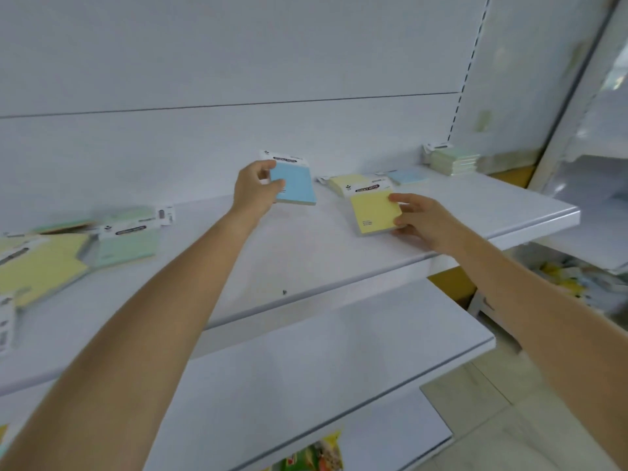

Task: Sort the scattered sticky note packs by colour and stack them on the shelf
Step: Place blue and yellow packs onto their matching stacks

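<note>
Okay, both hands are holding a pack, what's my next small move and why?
Probably set the yellow pack in your right hand onto the other yellow pack just behind it: same colour, and the nearest match on the shelf.

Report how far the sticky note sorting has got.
Done: a green stack at back right. In hand: the left hand grips a blue pack, the right hand a yellow pack. Left: a loose yellow pack and loose green pack at far left.

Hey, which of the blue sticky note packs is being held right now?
The blue pack at the middle, gripped by the left hand. The other blue pack lies untouched farther right, near the green stack.
</note>
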### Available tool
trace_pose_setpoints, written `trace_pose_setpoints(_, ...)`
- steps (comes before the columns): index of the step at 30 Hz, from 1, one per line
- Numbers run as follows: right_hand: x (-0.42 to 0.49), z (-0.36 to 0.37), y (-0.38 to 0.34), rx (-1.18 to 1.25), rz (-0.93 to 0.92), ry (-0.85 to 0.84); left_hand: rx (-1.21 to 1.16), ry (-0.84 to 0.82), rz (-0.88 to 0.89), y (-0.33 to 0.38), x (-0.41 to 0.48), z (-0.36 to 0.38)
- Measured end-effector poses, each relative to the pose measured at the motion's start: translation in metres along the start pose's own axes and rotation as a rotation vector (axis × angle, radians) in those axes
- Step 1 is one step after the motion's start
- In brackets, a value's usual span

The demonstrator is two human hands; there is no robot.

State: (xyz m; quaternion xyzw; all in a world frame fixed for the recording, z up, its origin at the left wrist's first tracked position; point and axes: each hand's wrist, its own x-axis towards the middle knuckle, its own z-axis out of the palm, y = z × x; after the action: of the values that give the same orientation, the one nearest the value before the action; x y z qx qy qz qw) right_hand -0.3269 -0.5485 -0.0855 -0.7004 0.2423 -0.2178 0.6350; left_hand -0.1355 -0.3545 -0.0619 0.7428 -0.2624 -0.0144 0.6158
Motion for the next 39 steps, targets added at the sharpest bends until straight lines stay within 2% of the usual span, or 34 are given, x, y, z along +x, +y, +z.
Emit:
trace_pose_setpoints(7, 0.065, -0.044, -0.008, -0.061, -0.051, 0.04, 0.024, 0.054, -0.039, 0.0, 0.031, 0.054)
trace_pose_setpoints(19, 0.171, -0.016, -0.02, -0.095, -0.041, -0.067, -0.001, 0.145, -0.002, -0.01, 0.089, 0.083)
trace_pose_setpoints(24, 0.192, 0.001, -0.017, -0.339, -0.086, -0.102, 0.01, 0.164, 0.007, -0.009, 0.092, 0.082)
trace_pose_setpoints(32, 0.201, 0.001, -0.002, -0.907, -0.144, -0.062, 0.011, 0.193, 0.003, 0.005, 0.085, 0.09)
trace_pose_setpoints(35, 0.197, -0.004, -0.001, -0.883, -0.198, -0.073, 0.027, 0.2, 0.0, 0.007, 0.082, 0.098)
trace_pose_setpoints(39, 0.19, -0.041, -0.008, -0.846, -0.326, -0.002, 0.02, 0.195, -0.011, 0.013, 0.083, 0.12)
